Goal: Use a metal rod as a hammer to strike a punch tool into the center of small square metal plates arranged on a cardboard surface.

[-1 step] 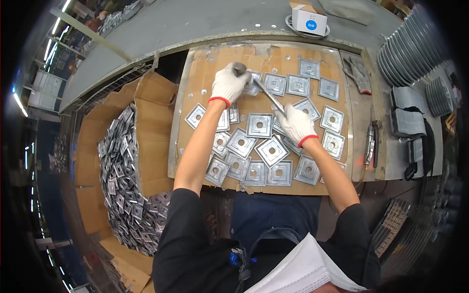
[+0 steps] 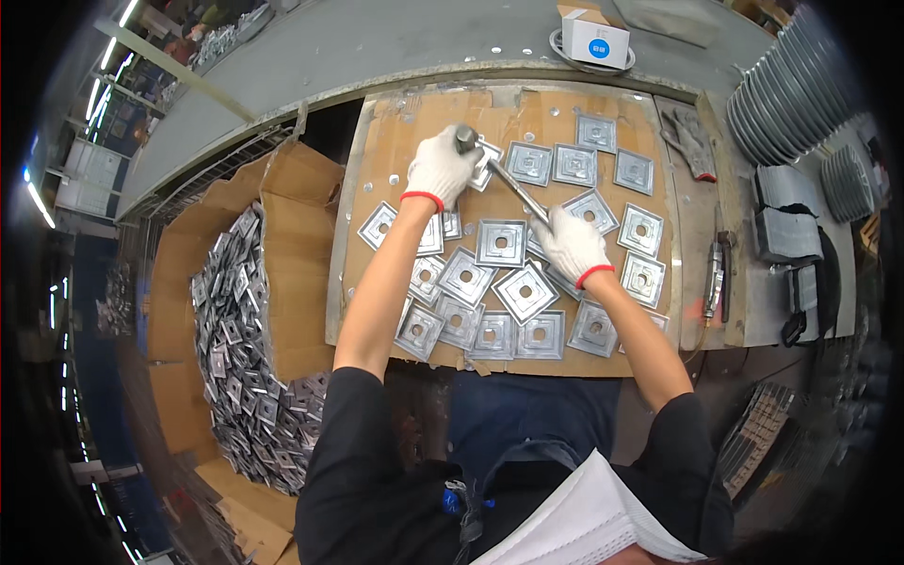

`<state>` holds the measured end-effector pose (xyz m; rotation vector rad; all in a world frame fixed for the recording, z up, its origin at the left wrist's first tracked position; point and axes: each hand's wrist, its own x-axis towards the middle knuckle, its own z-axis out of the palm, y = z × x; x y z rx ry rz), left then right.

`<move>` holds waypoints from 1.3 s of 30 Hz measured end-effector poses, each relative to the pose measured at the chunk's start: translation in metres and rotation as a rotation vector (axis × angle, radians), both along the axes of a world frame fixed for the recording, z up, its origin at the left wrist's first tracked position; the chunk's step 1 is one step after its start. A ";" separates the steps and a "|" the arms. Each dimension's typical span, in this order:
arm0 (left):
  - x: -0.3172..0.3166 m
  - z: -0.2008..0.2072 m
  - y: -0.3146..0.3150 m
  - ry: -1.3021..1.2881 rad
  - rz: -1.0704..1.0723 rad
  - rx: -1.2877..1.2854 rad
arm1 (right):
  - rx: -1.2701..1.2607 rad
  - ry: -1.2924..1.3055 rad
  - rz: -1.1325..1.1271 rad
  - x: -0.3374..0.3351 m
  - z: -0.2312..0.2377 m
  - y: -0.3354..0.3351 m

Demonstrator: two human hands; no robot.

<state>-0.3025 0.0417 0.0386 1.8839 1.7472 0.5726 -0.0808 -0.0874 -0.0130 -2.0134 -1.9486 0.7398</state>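
Note:
My right hand point(image 2: 573, 242), in a white knit glove with a red cuff, is closed round the metal handle of a hammer point(image 2: 517, 187). The handle slants up to the left, and the round hammer head point(image 2: 465, 138) is by my left hand. My gloved left hand point(image 2: 442, 168) is closed on the edge of a square metal plate point(image 2: 486, 163), partly hidden by glove and hammer. Nearer me lie several square plates point(image 2: 501, 243) with open centre holes, some overlapping. Beyond my right hand are several plates point(image 2: 574, 164) with filled centres.
Cardboard point(image 2: 424, 108) covers the bench. Small round discs point(image 2: 394, 179) are scattered over it. At left stands a carton point(image 2: 292, 245) heaped with metal plates point(image 2: 250, 377). At right are a grey glove point(image 2: 689, 143), an air tool point(image 2: 715, 273) and stacked metal rings point(image 2: 791, 85). A white box point(image 2: 595, 40) sits behind.
The hammer head has shifted slightly down and right beside my left hand. The plate in my left hand has changed its tilt and shows more sharply. The other plates lie as before.

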 end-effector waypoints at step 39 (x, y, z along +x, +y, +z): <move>0.081 -0.053 0.026 -0.053 -0.044 0.041 | 0.123 0.710 -0.319 0.066 0.021 -0.063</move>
